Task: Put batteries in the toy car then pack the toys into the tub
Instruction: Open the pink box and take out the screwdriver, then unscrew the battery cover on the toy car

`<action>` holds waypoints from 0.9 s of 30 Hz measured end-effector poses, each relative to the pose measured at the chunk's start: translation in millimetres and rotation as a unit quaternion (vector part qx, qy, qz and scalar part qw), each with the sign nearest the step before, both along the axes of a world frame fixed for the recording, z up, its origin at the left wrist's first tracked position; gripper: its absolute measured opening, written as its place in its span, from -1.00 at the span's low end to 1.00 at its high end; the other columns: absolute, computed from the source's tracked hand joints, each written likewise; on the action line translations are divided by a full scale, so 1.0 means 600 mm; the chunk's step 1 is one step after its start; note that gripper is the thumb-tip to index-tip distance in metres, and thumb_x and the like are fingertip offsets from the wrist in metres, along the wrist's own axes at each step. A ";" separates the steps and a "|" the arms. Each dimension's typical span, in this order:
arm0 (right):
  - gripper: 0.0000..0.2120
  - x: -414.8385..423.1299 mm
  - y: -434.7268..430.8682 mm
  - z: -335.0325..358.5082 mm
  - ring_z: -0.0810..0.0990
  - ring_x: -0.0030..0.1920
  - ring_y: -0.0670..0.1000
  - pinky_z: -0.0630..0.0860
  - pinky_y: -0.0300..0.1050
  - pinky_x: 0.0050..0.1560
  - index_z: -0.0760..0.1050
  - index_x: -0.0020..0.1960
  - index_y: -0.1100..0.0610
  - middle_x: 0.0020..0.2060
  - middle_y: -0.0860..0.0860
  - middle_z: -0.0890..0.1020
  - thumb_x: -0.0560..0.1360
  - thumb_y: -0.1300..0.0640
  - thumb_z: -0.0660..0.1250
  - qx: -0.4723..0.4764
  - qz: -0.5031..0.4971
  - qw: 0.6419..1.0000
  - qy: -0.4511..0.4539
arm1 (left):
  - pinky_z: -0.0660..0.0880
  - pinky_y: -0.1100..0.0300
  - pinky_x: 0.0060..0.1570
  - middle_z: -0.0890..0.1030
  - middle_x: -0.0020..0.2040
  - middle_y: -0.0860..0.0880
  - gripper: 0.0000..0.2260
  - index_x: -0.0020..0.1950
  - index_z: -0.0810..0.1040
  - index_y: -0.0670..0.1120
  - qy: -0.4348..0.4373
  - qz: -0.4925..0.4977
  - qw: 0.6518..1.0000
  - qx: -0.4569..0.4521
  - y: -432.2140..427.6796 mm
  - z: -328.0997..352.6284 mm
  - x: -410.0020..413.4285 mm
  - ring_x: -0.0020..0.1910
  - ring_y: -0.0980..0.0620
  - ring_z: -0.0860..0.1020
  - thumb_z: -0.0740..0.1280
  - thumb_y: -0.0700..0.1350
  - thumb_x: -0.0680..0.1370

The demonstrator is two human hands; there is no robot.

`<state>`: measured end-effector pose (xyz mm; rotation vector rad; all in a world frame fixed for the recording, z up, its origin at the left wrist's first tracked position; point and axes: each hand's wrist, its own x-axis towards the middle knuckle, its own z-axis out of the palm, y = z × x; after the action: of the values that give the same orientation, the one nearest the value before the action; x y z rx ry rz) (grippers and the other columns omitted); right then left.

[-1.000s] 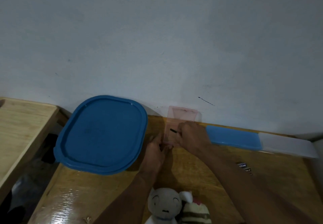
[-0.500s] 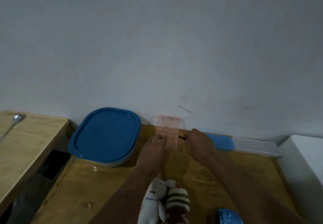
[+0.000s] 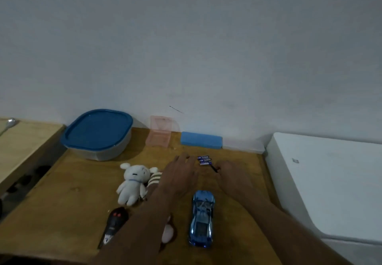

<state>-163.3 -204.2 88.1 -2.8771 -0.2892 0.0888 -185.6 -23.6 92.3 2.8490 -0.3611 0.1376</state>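
Observation:
A shiny blue toy car (image 3: 202, 218) stands on the wooden table (image 3: 78, 202), nose toward the wall. Blue batteries (image 3: 204, 160) lie side by side between my hands. My left hand (image 3: 180, 175) hovers palm down just left of them, fingers spread. My right hand (image 3: 231, 173) pinches a thin black tool (image 3: 214, 168) whose tip points at the batteries. A white plush bear (image 3: 133, 181) lies left of my forearm beside a striped plush (image 3: 155, 179). The clear tub with its blue lid (image 3: 97, 133) sits at the back left. A black remote (image 3: 114, 223) lies near the front edge.
A pink hinged case (image 3: 159, 136) stands open against the wall. Next to it lies a blue and white long box (image 3: 201, 140). A white appliance (image 3: 322, 182) borders the table's right side. A lower wooden surface with a spoon (image 3: 9, 123) is at far left.
Both hands have left the pink case and come back toward me to the batteries. The view has tilted down, bringing the car, remote and plush toys into sight.

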 end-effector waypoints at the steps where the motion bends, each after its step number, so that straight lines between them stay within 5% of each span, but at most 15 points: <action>1: -0.94 -0.013 -0.016 -0.013 0.56 -0.24 -0.02 0.51 -0.08 -0.28 0.50 -0.14 0.01 -0.19 -0.02 0.61 0.50 0.13 0.29 0.002 -0.005 1.000 0.001 | 0.45 0.04 0.12 0.39 0.36 -0.09 -0.64 0.39 0.36 -0.08 0.010 -0.004 1.000 0.001 -0.014 0.000 -0.017 0.27 -0.10 0.42 0.16 0.00 0.62; 8: -0.90 -0.109 -0.067 -0.040 0.54 -0.19 0.01 0.47 -0.13 -0.24 0.43 -0.13 0.07 -0.15 0.04 0.58 0.56 0.11 0.22 0.038 -0.028 0.995 0.084 | 0.51 0.04 0.11 0.33 0.40 -0.08 -0.63 0.38 0.35 -0.04 0.103 0.039 0.994 0.012 -0.089 -0.049 -0.100 0.29 -0.10 0.42 0.15 0.09 0.62; 21: -0.83 -0.158 -0.086 -0.109 0.59 -0.08 0.06 0.58 0.05 -0.05 0.49 0.07 0.05 -0.07 0.01 0.59 0.53 0.02 0.24 0.066 -0.040 0.987 0.139 | 0.28 -0.12 0.35 -0.03 0.53 -0.27 -0.28 0.57 -0.09 0.14 0.263 0.110 0.957 0.058 -0.141 -0.082 -0.126 0.45 -0.30 0.18 0.28 0.12 0.54; 27: -0.84 -0.158 -0.090 -0.122 0.56 -0.09 -0.01 0.51 -0.13 -0.12 0.50 0.08 0.05 -0.05 0.00 0.60 0.55 0.03 0.27 0.071 -0.064 0.984 0.149 | 0.34 -0.09 0.29 0.07 0.48 -0.30 -0.24 0.54 -0.19 0.25 0.304 0.135 0.940 0.070 -0.143 -0.096 -0.120 0.38 -0.28 0.27 0.26 0.21 0.52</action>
<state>-258.4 -258.0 14.6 -2.6825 -0.0513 0.4514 -257.6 -109.1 34.7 2.8703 0.1571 -0.7297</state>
